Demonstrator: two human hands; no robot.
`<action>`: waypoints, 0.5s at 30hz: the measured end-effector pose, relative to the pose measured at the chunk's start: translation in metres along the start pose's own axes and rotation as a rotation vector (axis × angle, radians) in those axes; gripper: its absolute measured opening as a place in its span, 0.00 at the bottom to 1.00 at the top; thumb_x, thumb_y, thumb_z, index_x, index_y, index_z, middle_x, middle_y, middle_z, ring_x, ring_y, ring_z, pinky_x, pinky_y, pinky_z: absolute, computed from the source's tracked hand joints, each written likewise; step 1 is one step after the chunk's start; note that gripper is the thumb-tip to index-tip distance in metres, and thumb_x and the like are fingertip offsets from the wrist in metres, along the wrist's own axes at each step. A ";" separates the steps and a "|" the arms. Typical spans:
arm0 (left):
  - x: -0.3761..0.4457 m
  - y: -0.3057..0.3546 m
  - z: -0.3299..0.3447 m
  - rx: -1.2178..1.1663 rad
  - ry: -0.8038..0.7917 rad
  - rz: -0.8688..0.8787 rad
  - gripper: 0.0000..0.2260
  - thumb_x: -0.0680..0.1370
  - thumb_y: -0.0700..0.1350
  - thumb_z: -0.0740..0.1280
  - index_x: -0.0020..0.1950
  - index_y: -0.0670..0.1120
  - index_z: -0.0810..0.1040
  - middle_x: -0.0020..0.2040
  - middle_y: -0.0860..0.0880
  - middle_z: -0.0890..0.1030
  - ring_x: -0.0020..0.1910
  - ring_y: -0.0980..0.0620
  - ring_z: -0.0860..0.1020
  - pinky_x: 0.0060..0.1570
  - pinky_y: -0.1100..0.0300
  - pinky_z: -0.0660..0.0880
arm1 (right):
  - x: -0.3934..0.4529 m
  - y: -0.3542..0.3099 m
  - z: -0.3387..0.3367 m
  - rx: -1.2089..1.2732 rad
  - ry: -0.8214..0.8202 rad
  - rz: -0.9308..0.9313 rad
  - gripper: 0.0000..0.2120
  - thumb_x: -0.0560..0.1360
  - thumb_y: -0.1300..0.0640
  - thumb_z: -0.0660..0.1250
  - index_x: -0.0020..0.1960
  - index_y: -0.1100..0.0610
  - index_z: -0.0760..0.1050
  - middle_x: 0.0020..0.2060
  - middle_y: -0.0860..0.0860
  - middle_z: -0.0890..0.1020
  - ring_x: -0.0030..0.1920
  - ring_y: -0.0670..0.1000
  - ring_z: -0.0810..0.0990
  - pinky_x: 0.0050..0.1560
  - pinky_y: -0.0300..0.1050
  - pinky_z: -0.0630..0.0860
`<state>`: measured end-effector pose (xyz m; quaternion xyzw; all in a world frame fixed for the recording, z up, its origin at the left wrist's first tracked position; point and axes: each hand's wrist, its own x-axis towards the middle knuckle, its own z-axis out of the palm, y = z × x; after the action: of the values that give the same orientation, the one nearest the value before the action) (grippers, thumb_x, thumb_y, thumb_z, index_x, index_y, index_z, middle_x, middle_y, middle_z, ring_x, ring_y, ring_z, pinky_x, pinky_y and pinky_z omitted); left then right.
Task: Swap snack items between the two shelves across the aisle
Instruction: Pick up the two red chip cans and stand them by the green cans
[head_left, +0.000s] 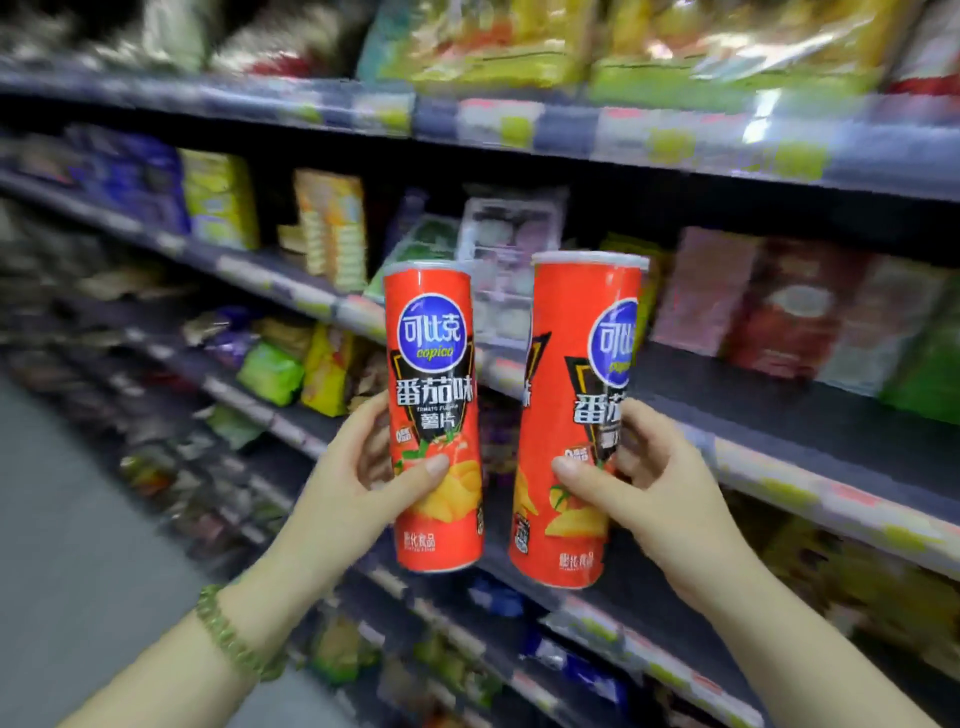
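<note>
Left hand (358, 480), green bead bracelet (234, 636) at the wrist, has thumb and fingers curled round the lower half of a red tomato-flavour crisp canister (434, 395), held upright in the air. Right hand (652, 480) grips a second red canister (571, 415) the same way, thumb across the front, just beside the first and not touching it. Both canisters sit in front of the middle shelf's front edge (810, 483); behind, blurred snack packets (779, 306) and a clear plastic tray pack (511, 249) stand on the shelf.
</note>
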<state>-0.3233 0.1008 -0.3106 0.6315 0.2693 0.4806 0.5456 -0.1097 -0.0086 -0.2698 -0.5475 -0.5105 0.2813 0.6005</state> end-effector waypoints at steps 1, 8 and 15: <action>-0.004 0.000 -0.027 0.033 0.045 -0.001 0.33 0.62 0.56 0.78 0.66 0.57 0.73 0.60 0.53 0.83 0.58 0.53 0.82 0.56 0.57 0.78 | 0.010 0.002 0.025 0.021 -0.054 -0.010 0.27 0.60 0.57 0.82 0.58 0.50 0.78 0.51 0.46 0.86 0.52 0.48 0.85 0.49 0.41 0.81; -0.044 -0.012 -0.210 0.171 0.422 -0.034 0.32 0.65 0.43 0.81 0.65 0.57 0.72 0.54 0.61 0.84 0.54 0.60 0.83 0.46 0.70 0.77 | 0.067 0.002 0.219 0.142 -0.369 -0.059 0.29 0.57 0.48 0.78 0.57 0.52 0.79 0.51 0.48 0.87 0.51 0.49 0.85 0.55 0.48 0.80; -0.080 -0.023 -0.349 0.229 0.735 -0.098 0.35 0.61 0.56 0.77 0.67 0.58 0.72 0.60 0.56 0.83 0.60 0.54 0.80 0.60 0.56 0.75 | 0.086 0.002 0.376 0.338 -0.723 -0.002 0.18 0.63 0.60 0.74 0.53 0.54 0.81 0.48 0.50 0.88 0.45 0.48 0.86 0.43 0.41 0.81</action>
<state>-0.6646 0.1873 -0.3775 0.4605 0.5286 0.6150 0.3610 -0.4283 0.2089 -0.2908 -0.3059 -0.6361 0.5354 0.4639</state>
